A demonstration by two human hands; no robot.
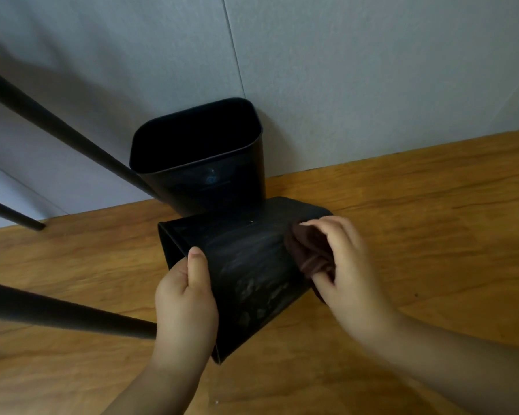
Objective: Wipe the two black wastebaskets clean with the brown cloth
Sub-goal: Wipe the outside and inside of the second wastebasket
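A black wastebasket (246, 274) lying on its side on the wooden floor (417, 235), mouth leftward and grey-smeared, is gripped at its rim by the left hand (189, 304). A bunched brown cloth (309, 250) is clutched against it by the right hand (351, 265). Behind, the second wastebasket (204, 175) stands upright against the wall (342, 70).

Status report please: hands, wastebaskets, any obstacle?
Left hand gripping tipped wastebasket. Right hand pressing brown cloth on it. Second wastebasket upright behind. Black legs nearby.
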